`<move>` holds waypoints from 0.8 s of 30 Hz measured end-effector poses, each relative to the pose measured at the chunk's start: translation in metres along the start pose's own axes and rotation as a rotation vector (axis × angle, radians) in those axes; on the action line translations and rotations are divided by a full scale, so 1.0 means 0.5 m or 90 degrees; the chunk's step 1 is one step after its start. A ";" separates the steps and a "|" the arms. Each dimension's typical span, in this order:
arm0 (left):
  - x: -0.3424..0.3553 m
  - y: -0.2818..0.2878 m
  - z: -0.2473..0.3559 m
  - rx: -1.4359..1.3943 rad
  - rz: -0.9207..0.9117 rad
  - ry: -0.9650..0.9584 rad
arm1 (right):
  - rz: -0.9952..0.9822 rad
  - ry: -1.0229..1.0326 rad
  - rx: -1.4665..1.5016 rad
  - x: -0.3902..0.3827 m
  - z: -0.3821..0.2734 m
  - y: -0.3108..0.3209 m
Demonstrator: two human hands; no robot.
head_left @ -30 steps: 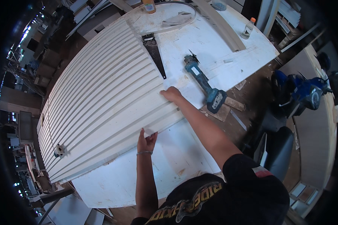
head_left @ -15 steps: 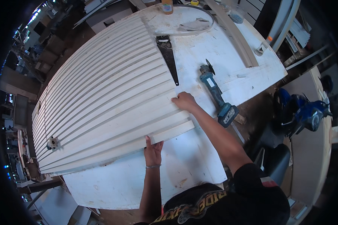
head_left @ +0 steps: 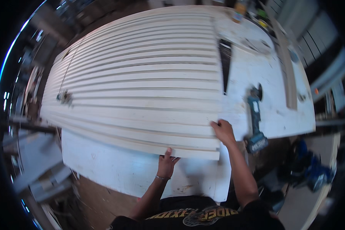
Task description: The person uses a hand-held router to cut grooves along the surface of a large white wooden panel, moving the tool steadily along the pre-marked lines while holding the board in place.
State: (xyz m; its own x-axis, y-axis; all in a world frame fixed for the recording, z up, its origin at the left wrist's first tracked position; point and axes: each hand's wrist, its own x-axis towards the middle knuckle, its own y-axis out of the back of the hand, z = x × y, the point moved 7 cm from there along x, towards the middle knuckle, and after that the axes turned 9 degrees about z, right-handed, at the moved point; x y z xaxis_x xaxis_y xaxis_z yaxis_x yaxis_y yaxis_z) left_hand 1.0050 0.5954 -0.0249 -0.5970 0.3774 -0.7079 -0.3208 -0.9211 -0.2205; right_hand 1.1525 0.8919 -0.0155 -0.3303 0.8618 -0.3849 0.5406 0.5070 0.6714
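Beyond the left hand (head_left: 166,165), which pinches its near edge, the ribbed panel (head_left: 142,92) lies lengthwise left-to-right; the right hand (head_left: 224,131) holds its right end.

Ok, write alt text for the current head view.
A person's left hand holds the near edge of a pale grooved panel on a white table, the right hand at its right end; a handsaw and teal power tool lie to its right.

slatted panel (head_left: 142,103): matt, wood-like; tabletop (head_left: 111,161): smooth, faint sheen; saw blade (head_left: 225,63): metal; grinder (head_left: 254,117): plastic-bodied
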 end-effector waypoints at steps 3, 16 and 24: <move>0.005 0.034 0.001 -0.011 -0.016 0.015 | 0.005 -0.037 0.028 -0.033 -0.004 -0.021; -0.009 0.285 -0.018 -0.140 -0.098 -0.019 | -0.010 -0.086 0.107 -0.216 0.077 -0.121; 0.116 0.612 0.161 -0.324 0.220 -0.177 | -0.012 -0.077 0.164 -0.311 0.104 -0.173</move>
State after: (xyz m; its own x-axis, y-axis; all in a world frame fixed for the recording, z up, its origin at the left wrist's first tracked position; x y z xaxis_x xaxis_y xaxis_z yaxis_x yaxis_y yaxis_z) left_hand 0.8133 0.3430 -0.0795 -0.7917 0.0012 -0.6109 0.2682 -0.8978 -0.3494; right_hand 1.1972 0.7150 -0.0465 -0.2555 0.8397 -0.4791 0.7189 0.4964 0.4867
